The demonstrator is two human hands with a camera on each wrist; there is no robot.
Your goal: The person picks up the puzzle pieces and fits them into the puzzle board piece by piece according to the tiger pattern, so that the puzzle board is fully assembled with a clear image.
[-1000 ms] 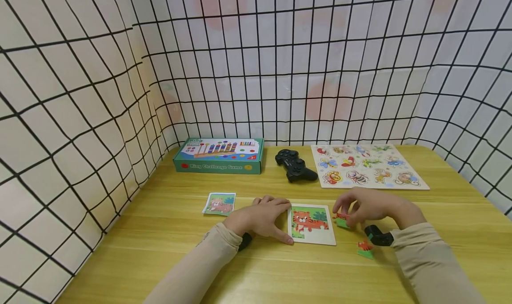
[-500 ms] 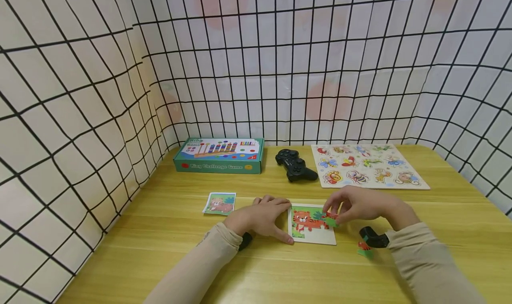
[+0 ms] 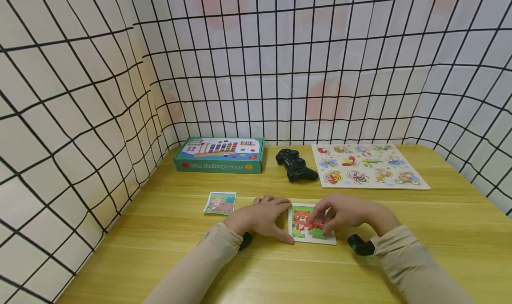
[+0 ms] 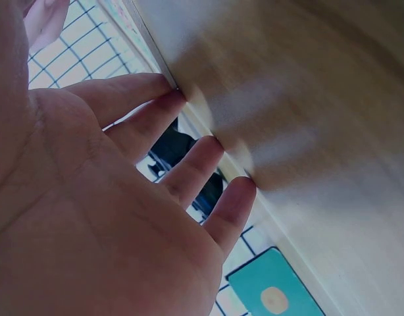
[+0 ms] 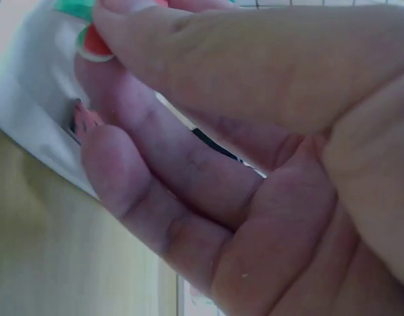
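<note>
A tiger jigsaw board (image 3: pixel 326 242) with a pale rim lies flat on the table, the tiger's head showing at its left. Resting spread beside it, my left hand (image 3: pixel 262 217) touches the board's left edge with thumb and fingertip. In the left wrist view those fingers (image 4: pixel 235 204) are straight, tips on the table. Over the board's right half my right hand (image 3: pixel 346 213) pinches a red-and-green jigsaw piece (image 3: pixel 318 233). That piece (image 5: pixel 97 43) shows between thumb and finger in the right wrist view. My right hand hides the board's upper right.
A small tiger picture card (image 3: pixel 221 203) lies left of my left hand. Farther back are a green game box (image 3: pixel 219 157), a black game controller (image 3: pixel 296 165) and an insect puzzle board (image 3: pixel 368 166). Black grid netting (image 3: pixel 276 73) surrounds the table.
My right hand has carried the jigsaw piece left from the table onto the board's lower right. The right wrist camera now hides most of another loose piece. The left hand stays put.
</note>
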